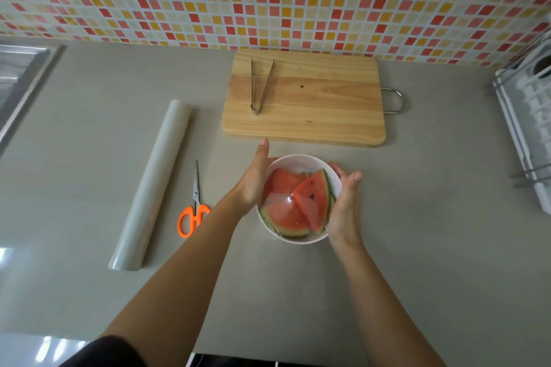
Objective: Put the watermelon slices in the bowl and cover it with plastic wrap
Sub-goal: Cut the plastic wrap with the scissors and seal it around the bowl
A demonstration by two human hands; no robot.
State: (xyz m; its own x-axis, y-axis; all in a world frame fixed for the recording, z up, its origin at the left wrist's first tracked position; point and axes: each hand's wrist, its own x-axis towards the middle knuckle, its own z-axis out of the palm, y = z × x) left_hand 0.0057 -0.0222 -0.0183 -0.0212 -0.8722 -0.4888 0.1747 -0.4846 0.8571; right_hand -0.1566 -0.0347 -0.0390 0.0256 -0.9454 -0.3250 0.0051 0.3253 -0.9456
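A white bowl (298, 161) stands on the grey counter and holds several watermelon slices (301, 202). A clear sheet of plastic wrap (281, 199) lies stretched over the bowl's top, glinting above the fruit. My left hand (252, 180) presses flat against the bowl's left side, fingers pointing away from me. On the bowl's right side my right hand (346, 205) cups the wall, its fingers curled around the rim. The roll of plastic wrap (150, 186) lies to the left on the counter.
Orange-handled scissors (193, 207) lie between the roll and the bowl. A wooden cutting board (313, 98) with metal tongs (258, 85) on it sits behind the bowl. A sink (18, 80) is at far left, a white dish rack (527, 125) at far right.
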